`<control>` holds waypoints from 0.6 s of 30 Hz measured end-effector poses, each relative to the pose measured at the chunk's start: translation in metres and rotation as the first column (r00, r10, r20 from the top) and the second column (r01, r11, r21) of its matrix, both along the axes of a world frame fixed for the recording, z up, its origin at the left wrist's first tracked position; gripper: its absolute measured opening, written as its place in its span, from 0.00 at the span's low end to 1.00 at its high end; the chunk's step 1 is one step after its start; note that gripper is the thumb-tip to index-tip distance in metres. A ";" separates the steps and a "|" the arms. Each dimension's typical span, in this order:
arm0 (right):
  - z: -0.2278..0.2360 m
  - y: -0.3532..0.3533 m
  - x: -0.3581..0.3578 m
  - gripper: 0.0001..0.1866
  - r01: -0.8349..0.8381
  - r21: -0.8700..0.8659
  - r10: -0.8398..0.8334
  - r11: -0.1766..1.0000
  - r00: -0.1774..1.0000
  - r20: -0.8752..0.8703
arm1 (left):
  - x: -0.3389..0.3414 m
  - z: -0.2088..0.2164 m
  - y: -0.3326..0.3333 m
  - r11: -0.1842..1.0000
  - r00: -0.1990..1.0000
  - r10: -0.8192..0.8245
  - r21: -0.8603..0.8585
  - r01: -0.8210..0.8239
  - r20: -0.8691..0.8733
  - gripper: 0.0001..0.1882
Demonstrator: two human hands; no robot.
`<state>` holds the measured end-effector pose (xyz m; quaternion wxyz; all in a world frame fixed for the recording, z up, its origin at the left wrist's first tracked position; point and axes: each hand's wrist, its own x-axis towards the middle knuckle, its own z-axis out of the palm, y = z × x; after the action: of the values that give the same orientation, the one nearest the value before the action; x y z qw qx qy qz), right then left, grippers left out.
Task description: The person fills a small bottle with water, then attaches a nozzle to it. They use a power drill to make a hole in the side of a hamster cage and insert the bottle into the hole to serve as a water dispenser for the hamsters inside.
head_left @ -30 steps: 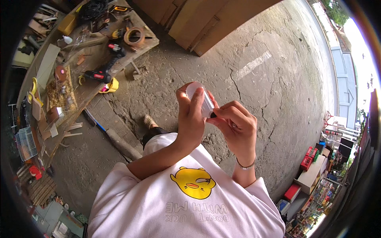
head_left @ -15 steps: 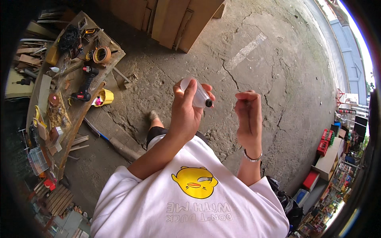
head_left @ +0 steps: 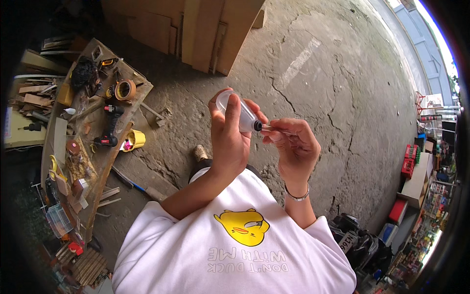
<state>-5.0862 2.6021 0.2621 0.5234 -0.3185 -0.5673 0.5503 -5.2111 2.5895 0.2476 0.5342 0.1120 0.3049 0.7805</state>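
My left hand [head_left: 228, 139] is wrapped round a clear plastic bottle [head_left: 246, 119], its thumb lying along the side. The bottle is tilted, with its black-ringed tip [head_left: 257, 126] pointing down to the right. Close by that tip, my right hand [head_left: 298, 147] has thumb and fingers pinched together. A thin, shiny piece [head_left: 267, 128] runs between the pinched fingers and the bottle's tip; its kind is too small to tell, and I cannot tell whether it touches the tip.
At left stands a wooden workbench [head_left: 125, 110] with a cordless drill [head_left: 108, 126], a roll of brown tape [head_left: 125, 90] and a wire rack [head_left: 59, 220]. A yellow bucket [head_left: 135, 140] is beside its edge. Large brown boards [head_left: 205, 39] stand ahead on cracked concrete. Crowded shelves [head_left: 431, 210] line the right.
My right hand has moved left to the bottle's tip, its fingers now pinching a thin piece there. My left hand keeps its hold on the bottle. The view has shifted slightly.
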 end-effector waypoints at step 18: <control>0.003 0.008 -0.047 0.08 -0.098 0.334 -0.064 0.937 0.895 0.442 | -0.047 -0.009 -0.014 0.996 0.979 0.087 -0.016 -0.092 -0.187 0.15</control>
<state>-5.1327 2.6101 0.2647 0.4225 -0.3336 -0.7628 0.3581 -5.2584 2.5752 0.2388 0.4691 0.1641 0.3676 0.7861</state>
